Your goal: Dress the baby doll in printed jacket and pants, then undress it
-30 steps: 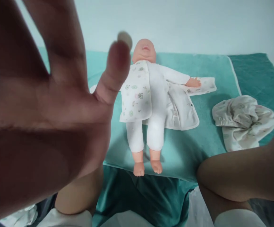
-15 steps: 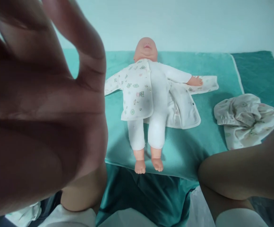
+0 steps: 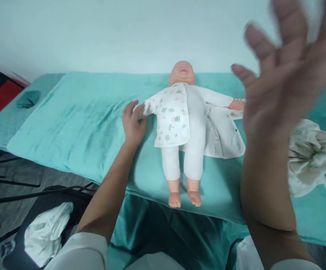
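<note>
on the green-covered table [image 3: 67,123], the doll [image 3: 196,120] lies face up, its printed jacket [image 3: 170,118] half on: one arm sleeved, the other lying over the loose sleeve [image 3: 237,113]. the left hand [image 3: 134,124], fingers curled and slightly parted, is at the worn cuff; whether it grips, i can't tell. the right hand [image 3: 283,86] is raised, fingers wide, holding nothing. the step seems to be settling the worn sleeve; the loose one would call for lifting the other arm.
</note>
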Demonstrator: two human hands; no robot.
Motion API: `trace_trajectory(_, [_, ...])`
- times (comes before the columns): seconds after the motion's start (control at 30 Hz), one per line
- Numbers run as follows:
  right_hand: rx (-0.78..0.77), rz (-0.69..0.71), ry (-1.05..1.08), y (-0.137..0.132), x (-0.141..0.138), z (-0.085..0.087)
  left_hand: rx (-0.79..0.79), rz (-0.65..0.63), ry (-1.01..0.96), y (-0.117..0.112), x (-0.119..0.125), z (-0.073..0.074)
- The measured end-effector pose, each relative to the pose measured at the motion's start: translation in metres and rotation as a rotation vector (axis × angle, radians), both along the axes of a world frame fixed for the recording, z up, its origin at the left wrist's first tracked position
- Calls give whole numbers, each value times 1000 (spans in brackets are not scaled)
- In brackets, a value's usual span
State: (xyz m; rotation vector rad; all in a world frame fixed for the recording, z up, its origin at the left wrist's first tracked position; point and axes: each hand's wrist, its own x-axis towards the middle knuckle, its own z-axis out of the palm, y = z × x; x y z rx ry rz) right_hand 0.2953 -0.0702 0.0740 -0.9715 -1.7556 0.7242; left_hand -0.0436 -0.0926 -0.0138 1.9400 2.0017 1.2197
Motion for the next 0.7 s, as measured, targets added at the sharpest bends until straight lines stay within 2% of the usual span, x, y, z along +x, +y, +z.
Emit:
trace_trajectory(0.07, [136,-45,156,12,-17,-17,-70,63,78,11,-23,-28])
trace_trajectory(0.1, [141,-74,189,19,-23,-28,-93,70,107,13,-31,-36])
trace_trajectory(0.13, [73,-109,177,26,-26,-40,-114,81,122,15,-36,-42])
trace_trajectory(0.23, [-73,-254,20,44,-21,-74,-167,143,117,17,-40,-45])
trace_trajectory(0.3, [-128,-333,-42,51,-11,-88,-180,197,89,19,-40,-44])
trace_trajectory(0.43, [-123,-458,-92,55,6,-96,-127,247,66,24,-45,-45])
trace_trajectory(0.57, [-157,-629,-180,62,21,-101,2,328,30,25,-53,-49])
trace_trajectory(0.7, [-229,-679,-127,78,36,-112,29,334,37,23,-53,-48])
